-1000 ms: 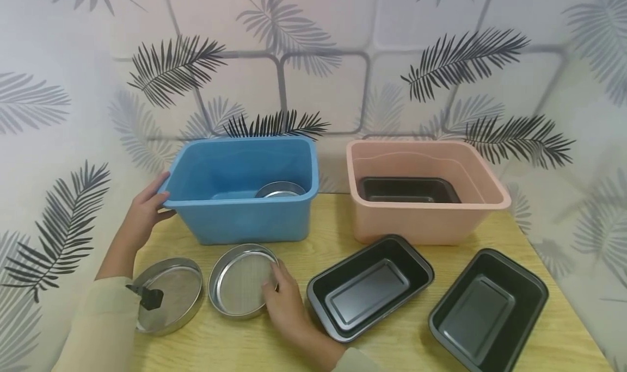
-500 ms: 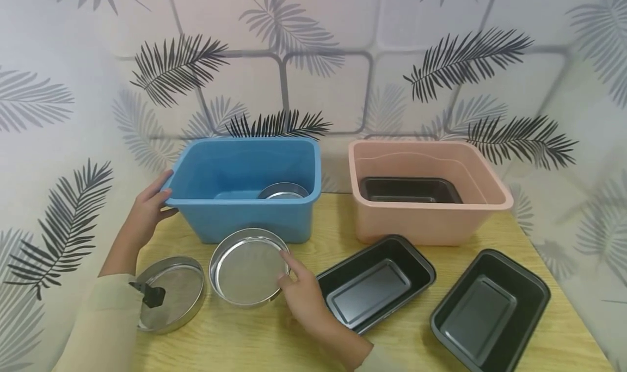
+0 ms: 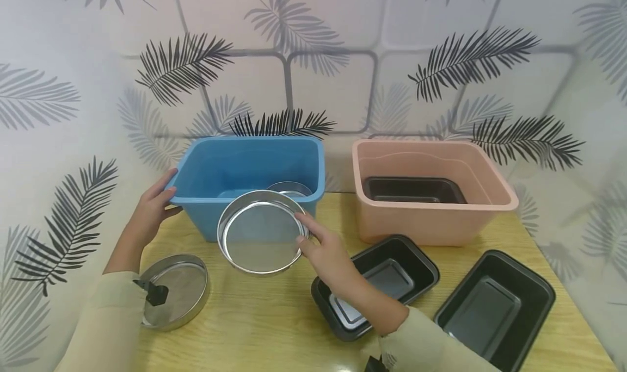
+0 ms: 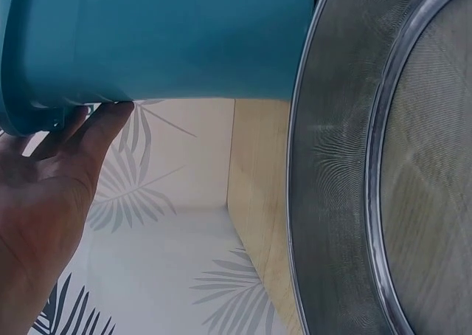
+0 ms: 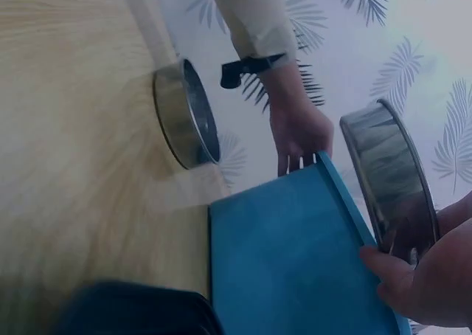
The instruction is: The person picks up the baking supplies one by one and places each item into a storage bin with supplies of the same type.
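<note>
My right hand [image 3: 333, 255] pinches the right rim of a round metal sieve [image 3: 262, 239], raised off the table and tilted in front of the blue bin [image 3: 245, 219]. In the right wrist view, the held sieve [image 5: 391, 176] overlaps the bin's edge, with the thumb on its near side. My left hand [image 3: 149, 211] grips the bin's left rim, fingers tucked beneath the lip in the left wrist view. Another round sieve [image 3: 289, 188] lies inside the bin. A third sieve [image 3: 183, 296] rests on the table below the left forearm, its fine mesh [image 4: 435, 173] large in the left wrist view.
Right of the blue bin stands a pink bin [image 3: 416, 222] holding a dark rectangular loaf pan [image 3: 413, 190]. Two more dark loaf pans sit on the wooden table [image 3: 245, 323]: one pan [image 3: 392, 274] under my right forearm, another pan [image 3: 495, 307] farther right. A patterned wall rises behind.
My right hand has lifted the sieve from the table and carried it up and slightly right, to the bin's front. The left hand keeps its hold on the rim.
</note>
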Tool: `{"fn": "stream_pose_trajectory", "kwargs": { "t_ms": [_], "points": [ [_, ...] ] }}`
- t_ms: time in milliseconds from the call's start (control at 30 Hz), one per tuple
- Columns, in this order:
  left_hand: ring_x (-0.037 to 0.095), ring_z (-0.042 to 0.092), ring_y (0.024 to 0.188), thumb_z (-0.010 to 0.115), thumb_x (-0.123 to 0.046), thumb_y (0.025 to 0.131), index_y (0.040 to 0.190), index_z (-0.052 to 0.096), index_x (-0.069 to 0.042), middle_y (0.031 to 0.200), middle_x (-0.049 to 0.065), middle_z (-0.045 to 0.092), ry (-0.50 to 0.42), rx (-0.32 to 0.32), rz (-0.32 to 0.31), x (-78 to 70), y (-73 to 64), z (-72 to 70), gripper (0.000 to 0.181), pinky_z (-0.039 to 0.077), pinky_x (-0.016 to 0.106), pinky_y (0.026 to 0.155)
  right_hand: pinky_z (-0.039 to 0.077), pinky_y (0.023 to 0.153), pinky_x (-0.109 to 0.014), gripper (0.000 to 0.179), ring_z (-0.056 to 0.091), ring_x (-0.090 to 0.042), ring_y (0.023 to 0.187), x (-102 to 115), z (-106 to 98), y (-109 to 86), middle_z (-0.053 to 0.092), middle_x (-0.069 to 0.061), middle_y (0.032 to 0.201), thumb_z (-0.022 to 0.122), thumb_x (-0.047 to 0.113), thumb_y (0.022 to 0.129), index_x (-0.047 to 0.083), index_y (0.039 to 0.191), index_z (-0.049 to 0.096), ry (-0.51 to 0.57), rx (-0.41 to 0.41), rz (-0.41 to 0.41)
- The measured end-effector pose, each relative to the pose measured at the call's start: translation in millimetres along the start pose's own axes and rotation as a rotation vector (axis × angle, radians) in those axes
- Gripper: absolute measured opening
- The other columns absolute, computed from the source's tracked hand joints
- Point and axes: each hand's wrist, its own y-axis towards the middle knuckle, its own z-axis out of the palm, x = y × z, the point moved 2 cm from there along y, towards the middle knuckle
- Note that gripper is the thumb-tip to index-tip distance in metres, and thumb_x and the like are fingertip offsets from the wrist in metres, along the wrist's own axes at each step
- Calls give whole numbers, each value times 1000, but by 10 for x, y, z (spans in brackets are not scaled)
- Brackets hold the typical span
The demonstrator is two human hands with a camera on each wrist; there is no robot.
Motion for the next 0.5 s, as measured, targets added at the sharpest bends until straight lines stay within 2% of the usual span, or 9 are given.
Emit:
{"fn": "stream_pose_trajectory", "kwargs": {
  "t_ms": [100, 267, 500],
  "points": [
    [57, 20, 145, 38, -35, 110, 164, 6, -18, 167, 26, -1, -6, 3, 2, -1, 0, -5, 64, 35, 53, 108, 47, 108, -48, 50, 24, -26, 154, 87, -89, 132, 30, -6, 165, 53, 8, 102, 11, 151, 47, 19, 36, -10],
    [57, 20, 145, 37, -35, 110, 164, 6, -19, 167, 26, -1, -12, 4, -4, 1, 3, 0, 64, 32, 58, 109, 50, 104, -45, 51, 27, -26, 152, 177, -223, 373, 27, -8, 166, 52, 7, 103, 7, 153, 44, 52, 75, -19],
    [55, 20, 147, 36, -34, 111, 164, 6, -19, 167, 26, -1, -6, 1, -6, -12, 7, 9, 63, 30, 61, 109, 47, 108, -47, 52, 43, -28, 144, 300, -404, 755, 31, -11, 164, 51, 7, 104, 7, 155, 40, 81, 126, -1]
  ]
}}
